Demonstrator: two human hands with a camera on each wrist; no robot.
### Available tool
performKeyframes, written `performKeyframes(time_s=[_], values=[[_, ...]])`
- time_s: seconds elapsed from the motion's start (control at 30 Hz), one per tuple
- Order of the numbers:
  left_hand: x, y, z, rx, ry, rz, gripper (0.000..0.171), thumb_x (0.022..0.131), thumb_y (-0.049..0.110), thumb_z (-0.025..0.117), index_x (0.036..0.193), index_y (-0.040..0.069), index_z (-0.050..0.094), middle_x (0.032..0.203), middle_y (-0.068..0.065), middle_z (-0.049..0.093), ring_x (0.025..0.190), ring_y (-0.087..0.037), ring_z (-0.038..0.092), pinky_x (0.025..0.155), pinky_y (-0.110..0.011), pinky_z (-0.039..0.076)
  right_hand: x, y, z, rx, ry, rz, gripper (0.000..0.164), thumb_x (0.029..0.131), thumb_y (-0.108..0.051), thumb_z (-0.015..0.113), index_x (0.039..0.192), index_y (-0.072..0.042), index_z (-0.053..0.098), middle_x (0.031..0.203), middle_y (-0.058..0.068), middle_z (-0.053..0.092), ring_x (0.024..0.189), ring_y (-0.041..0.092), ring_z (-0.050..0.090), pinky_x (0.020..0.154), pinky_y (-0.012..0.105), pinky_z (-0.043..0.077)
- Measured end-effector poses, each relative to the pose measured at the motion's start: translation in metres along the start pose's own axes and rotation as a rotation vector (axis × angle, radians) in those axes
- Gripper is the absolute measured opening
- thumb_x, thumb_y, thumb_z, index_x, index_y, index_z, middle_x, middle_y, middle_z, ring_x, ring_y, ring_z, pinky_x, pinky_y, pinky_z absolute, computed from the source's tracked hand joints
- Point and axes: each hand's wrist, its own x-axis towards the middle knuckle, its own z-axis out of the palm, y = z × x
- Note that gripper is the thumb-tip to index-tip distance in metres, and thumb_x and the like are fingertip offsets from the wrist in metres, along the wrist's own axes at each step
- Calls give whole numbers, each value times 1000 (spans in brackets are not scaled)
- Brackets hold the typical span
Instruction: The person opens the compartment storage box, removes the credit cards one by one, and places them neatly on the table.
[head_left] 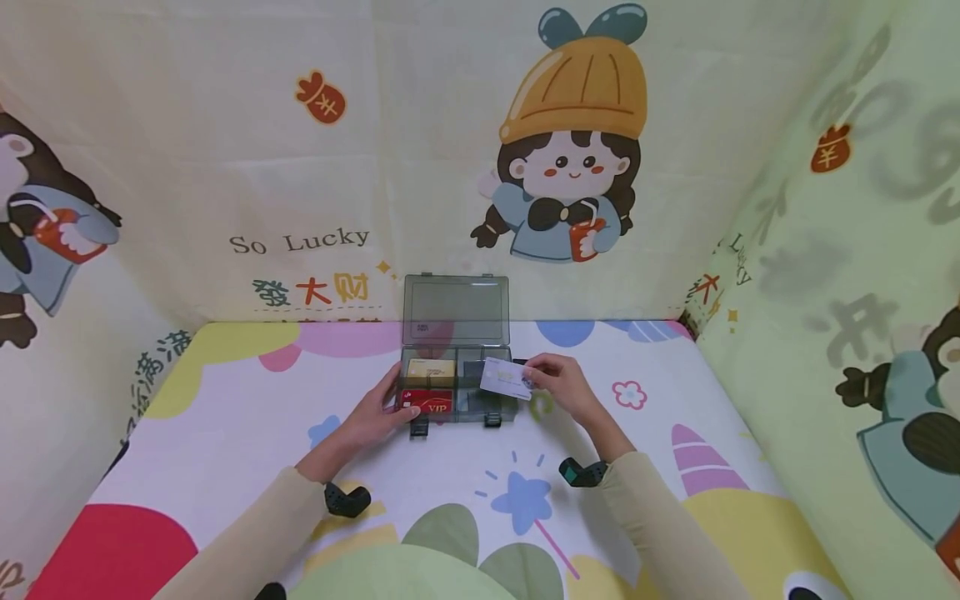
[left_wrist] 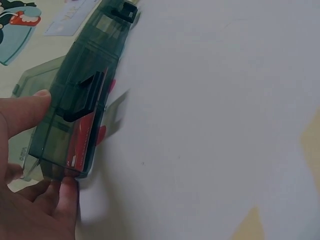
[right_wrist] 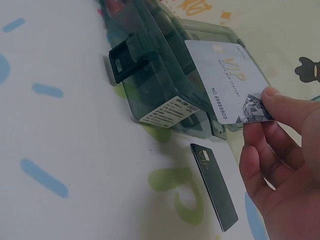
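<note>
- Head view: A see-through grey box (head_left: 437, 418) sits on the table (head_left: 247, 450), with its lid (head_left: 456, 292) standing up at the back.
- The left hand (head_left: 381, 408) holds the box's left end, with its thumb at the front edge.
- The right hand (head_left: 564, 385) pinches a white card (head_left: 501, 377) over the right side of the box.
- A gold card (head_left: 431, 371) is in the back left part. A red card (head_left: 426, 402) is in the front left part. The white card hides some of the right parts.
- Left wrist view: The thumb is on the box's front and the other fingers are by its end. The red card shows through the wall.
- Right wrist view: The thumb and fingers squeeze one corner of the white card, which says VIP and is tilted. A sticker (right_wrist: 170, 111) is on the box's end. A black card (right_wrist: 216, 187) lies just beside it on the table.
</note>
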Motion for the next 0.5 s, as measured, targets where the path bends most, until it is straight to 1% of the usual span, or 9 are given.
performKeyframes(time_s=[0.13,0.23,0.37,0.5], values=[[-1,1,0,-32,0,-8,89,91,21,67,157,26,6,164,-7,15,150,-34,15,111,-50,38,-1,1,-3,7,2,-1,15,92,-12,65,101,-2,70,100,15,69,84,18,62,74,25,59],[-1,2,-2,-63,5,-16,89,90,21,68,156,27,9,163,-7,18,150,-35,15,112,-52,37,-1,2,-5,7,3,11,15,92,-14,65,102,-3,70,100,14,69,85,19,62,74,23,58],[1,2,-3,-77,8,-23,89,89,24,70,156,27,12,162,-8,20,150,-36,15,112,-55,36,-3,3,-8,-14,5,21,17,93,-15,65,104,-4,70,104,15,69,88,22,62,75,21,57],[3,3,-2,-80,15,-27,90,87,22,72,156,26,13,162,-11,21,150,-36,16,113,-54,35,-5,4,-11,-25,16,27,16,93,-15,64,104,-4,70,107,15,68,89,24,62,75,21,56]])
